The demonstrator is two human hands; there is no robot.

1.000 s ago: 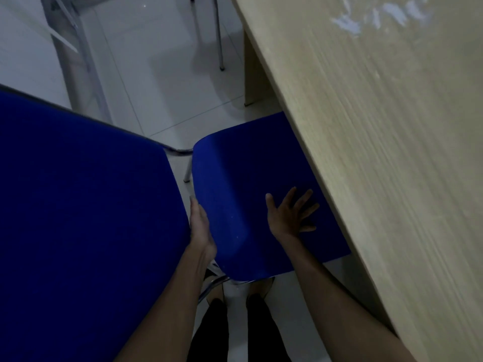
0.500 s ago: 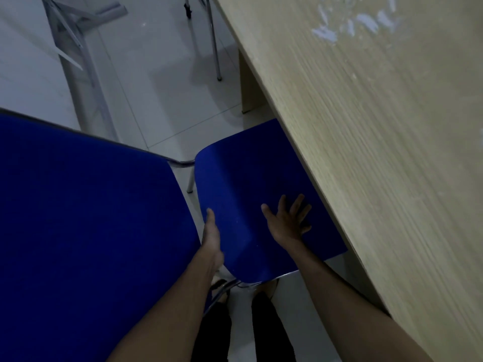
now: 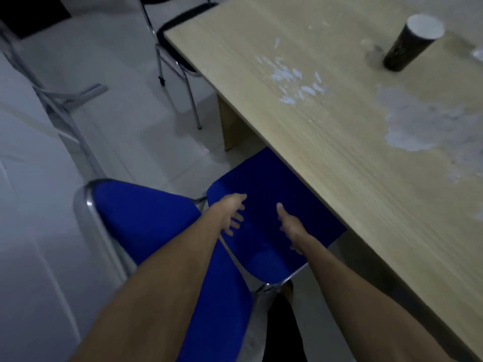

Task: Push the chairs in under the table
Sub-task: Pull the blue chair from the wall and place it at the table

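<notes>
Your left hand (image 3: 231,211) hangs with fingers spread and loose over the near-left part of the blue chair seat (image 3: 269,205), gripping nothing; whether it touches the fabric, you cannot tell. Your right hand (image 3: 288,226) is open too, thumb pointing forward, over the middle of the same seat. The blue backrest (image 3: 156,223) lies nearer, under your left forearm, left of the seat. The seat's far-right part is tucked beneath the counter (image 3: 339,131) edge. Farther off, a dark chair (image 3: 180,43) stands at the counter's far-left corner, and a dark cup (image 3: 410,43) stands on the counter.
</notes>
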